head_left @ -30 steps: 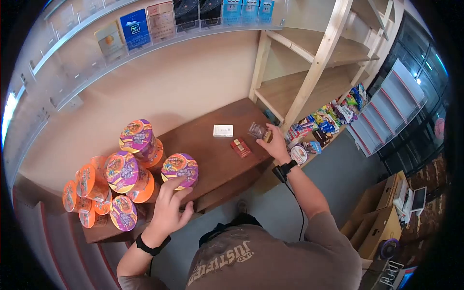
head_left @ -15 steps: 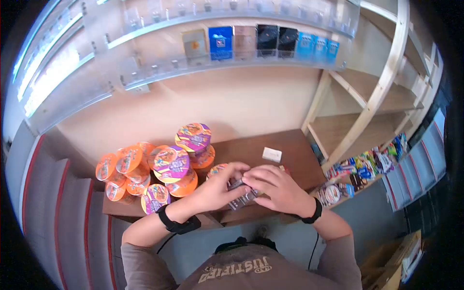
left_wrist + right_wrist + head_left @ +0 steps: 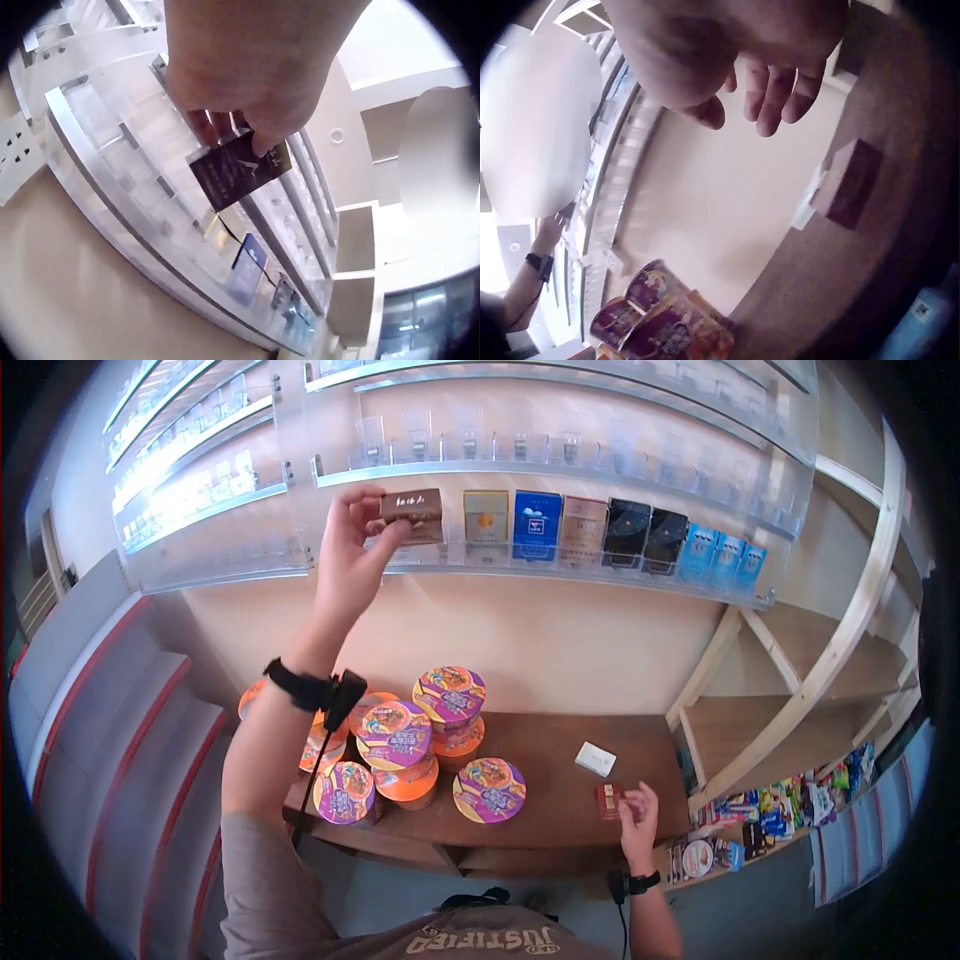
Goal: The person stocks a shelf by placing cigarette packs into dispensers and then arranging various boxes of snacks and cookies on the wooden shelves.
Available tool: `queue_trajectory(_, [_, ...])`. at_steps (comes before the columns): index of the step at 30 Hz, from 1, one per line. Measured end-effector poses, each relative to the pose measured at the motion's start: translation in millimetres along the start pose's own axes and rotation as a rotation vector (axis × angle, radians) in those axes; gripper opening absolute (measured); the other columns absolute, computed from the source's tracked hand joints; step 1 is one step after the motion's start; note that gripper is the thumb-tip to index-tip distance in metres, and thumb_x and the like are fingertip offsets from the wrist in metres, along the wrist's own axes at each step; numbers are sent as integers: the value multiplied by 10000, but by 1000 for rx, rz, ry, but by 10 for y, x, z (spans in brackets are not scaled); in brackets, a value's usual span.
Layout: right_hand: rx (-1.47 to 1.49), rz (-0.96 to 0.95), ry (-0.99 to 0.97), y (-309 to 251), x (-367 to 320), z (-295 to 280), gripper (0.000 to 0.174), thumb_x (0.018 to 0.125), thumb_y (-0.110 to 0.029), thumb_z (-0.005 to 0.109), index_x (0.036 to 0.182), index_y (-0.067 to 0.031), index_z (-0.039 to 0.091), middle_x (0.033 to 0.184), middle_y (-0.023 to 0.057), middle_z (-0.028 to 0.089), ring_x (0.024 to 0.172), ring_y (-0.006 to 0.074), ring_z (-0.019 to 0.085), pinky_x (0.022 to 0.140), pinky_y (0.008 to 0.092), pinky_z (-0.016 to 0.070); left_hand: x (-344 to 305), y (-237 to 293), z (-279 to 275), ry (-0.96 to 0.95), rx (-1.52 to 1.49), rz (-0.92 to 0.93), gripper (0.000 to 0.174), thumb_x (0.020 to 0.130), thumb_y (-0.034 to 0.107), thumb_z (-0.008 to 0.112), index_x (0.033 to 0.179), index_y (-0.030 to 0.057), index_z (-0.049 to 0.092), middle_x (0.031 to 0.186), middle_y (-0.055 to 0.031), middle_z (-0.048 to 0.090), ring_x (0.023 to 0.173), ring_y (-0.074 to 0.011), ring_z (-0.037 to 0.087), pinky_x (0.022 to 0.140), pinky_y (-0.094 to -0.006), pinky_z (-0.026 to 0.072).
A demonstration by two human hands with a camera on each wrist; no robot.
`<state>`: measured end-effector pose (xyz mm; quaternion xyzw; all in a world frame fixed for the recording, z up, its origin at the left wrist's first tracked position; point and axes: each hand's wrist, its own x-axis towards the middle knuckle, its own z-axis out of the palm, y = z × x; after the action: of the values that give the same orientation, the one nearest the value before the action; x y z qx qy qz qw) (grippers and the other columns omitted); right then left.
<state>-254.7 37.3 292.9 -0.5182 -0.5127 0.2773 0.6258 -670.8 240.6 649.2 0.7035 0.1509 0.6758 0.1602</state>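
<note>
At the lower clear shelf (image 3: 450, 575), my left hand (image 3: 355, 555) pinches a dark brown cigarette pack (image 3: 412, 505) between thumb and fingers. The pack is tilted in the left wrist view, with pale print on its dark face (image 3: 236, 172). Just right of it on that shelf stands a gold-beige cigarette pack (image 3: 486, 525). My right hand (image 3: 640, 825) is low over the counter, its fingers loosely bent and holding nothing. Beside those fingers lies a red cigarette pack (image 3: 607, 802). A white cigarette pack (image 3: 595, 759) lies farther back on the wooden counter (image 3: 540, 745).
Along the same shelf stand a blue pack (image 3: 537, 525), a pink pack, black packs and light blue packs. Purple and orange instant noodle cups (image 3: 395, 735) are stacked on the counter's left. A wooden rack (image 3: 800, 730) and bagged snacks (image 3: 800, 800) are at right.
Half a second ago both hands held the dark pack together over the counter. The left hand has since carried it up to the shelf; the right let go and moved toward the red pack.
</note>
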Motion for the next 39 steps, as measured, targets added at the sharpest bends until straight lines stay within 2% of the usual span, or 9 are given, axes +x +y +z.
queue_trajectory(4, [-74,20,201,533,-4,-274,470,913,5,584,1352,-47,423,1044,38,552,947,124,547,884,264,451,217,-38,44,-44,142,-28,367,908,-52,602,1224,47,445,1109,-68,556,1016,-126,566,853,-266,483])
queue_trajectory(8, [8,55,225,912,0,-459,467,906,-7,589,1344,-53,432,1033,37,547,932,130,533,832,263,438,277,-110,65,-165,400,-139,345,908,-63,591,1222,27,480,1204,-106,560,1049,-132,575,854,-274,497])
queue_trajectory(11, [-23,74,220,983,59,-504,459,910,-9,582,1341,-54,431,1028,40,544,924,131,534,828,266,439,301,-106,128,-181,481,-69,395,889,-28,636,1246,38,478,1191,-106,579,1000,-153,600,833,-289,507])
queue_trajectory(13, [-23,84,223,1045,118,-528,452,912,-12,581,1338,-54,434,1024,39,545,919,131,535,826,266,438,271,1,202,-222,664,132,488,849,14,693,1281,57,471,1113,-115,612,926,-162,616,791,-294,510])
queue_trajectory(14, [-36,74,225,1082,134,-529,442,919,2,569,1335,-55,432,1012,36,537,904,125,538,821,258,456,261,23,216,-226,669,133,488,849,14,693,1281,57,471,1113,-115,612,926,-162,616,791,-294,510])
queue_trajectory(16, [-42,69,226,1103,158,-495,433,925,16,557,1333,-55,430,999,33,529,889,119,541,815,251,474,249,51,219,-212,986,164,586,812,34,725,1325,72,444,1036,-118,624,848,-176,621,739,-300,512])
queue_trajectory(19, [-90,79,220,1076,162,-476,419,927,6,558,1324,-50,436,988,28,524,876,115,536,803,248,470,224,16,243,-191,912,-23,615,808,21,718,1346,85,426,997,-112,619,803,-181,618,700,-299,513])
queue_trajectory(21, [-53,78,239,1074,145,-464,417,916,-18,572,1314,-49,454,986,34,537,899,135,523,807,270,429,220,-33,267,-177,905,12,616,808,21,716,1346,88,423,975,-106,615,786,-183,617,690,-303,514])
queue_trajectory(39, [-165,42,260,1073,111,-445,379,909,20,532,1277,-25,454,932,35,509,841,127,519,776,258,448,214,-34,418,-115,957,14,623,792,67,729,1316,70,393,1013,-173,621,838,-264,633,720,-368,520])
